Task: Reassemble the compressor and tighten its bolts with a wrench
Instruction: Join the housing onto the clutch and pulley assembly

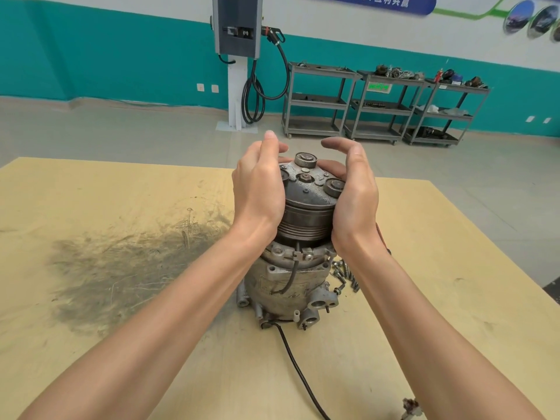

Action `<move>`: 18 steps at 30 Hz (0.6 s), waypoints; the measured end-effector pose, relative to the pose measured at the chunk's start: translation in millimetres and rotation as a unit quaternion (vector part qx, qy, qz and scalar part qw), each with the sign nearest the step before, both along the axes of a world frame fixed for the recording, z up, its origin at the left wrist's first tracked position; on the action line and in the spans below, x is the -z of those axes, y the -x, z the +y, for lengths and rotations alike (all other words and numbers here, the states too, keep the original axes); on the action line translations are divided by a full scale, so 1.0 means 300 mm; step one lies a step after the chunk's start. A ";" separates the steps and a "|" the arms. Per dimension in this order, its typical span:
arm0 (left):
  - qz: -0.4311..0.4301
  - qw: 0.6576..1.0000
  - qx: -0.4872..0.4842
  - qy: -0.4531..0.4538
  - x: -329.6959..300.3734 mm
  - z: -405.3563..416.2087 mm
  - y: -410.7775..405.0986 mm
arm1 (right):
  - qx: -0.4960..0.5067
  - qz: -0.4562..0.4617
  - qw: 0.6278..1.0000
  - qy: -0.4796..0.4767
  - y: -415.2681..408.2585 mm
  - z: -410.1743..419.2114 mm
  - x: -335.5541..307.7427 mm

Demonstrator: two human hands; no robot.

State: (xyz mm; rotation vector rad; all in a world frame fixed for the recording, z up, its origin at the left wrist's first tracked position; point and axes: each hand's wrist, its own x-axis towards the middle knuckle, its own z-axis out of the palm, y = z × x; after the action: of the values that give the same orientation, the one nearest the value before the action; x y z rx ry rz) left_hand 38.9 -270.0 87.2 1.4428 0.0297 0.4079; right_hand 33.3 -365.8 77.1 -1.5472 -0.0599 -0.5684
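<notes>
A grimy metal compressor (288,286) stands upright on the wooden table (121,298). Its dark ribbed pulley and clutch (306,207) form the top end. My left hand (257,189) grips the pulley's left side, fingers curled over the top rim. My right hand (354,192) grips the right side, thumb arched above the clutch face. Several loose bolts (345,274) lie on the table just right of the compressor body, partly hidden by my right forearm. No wrench is in view.
A black cable (297,368) runs from the compressor base toward the near edge, ending in a connector (410,407). A dark grease smear (121,268) covers the table's left half. Metal shelf carts (378,104) and a wall charger (236,28) stand far behind.
</notes>
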 end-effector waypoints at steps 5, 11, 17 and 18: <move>-0.055 0.998 -0.008 0.003 0.026 0.000 0.012 | -0.003 -0.053 0.999 0.006 0.012 -0.013 0.023; -0.005 0.999 0.022 0.025 0.015 0.009 -0.003 | -0.001 -0.010 1.000 0.021 -0.002 -0.004 0.009; 0.039 0.998 0.025 0.046 0.014 0.018 -0.017 | 0.001 0.029 0.999 0.033 -0.024 0.002 -0.004; 0.041 0.998 0.026 0.046 0.012 0.018 -0.016 | -0.002 0.034 0.999 0.025 -0.024 -0.001 -0.003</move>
State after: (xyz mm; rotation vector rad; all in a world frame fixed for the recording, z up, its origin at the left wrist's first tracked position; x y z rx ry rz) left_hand 43.7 -264.7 83.5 1.3656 0.0758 0.2999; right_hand 40.6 -366.0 78.0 -1.6143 -0.0263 -0.5151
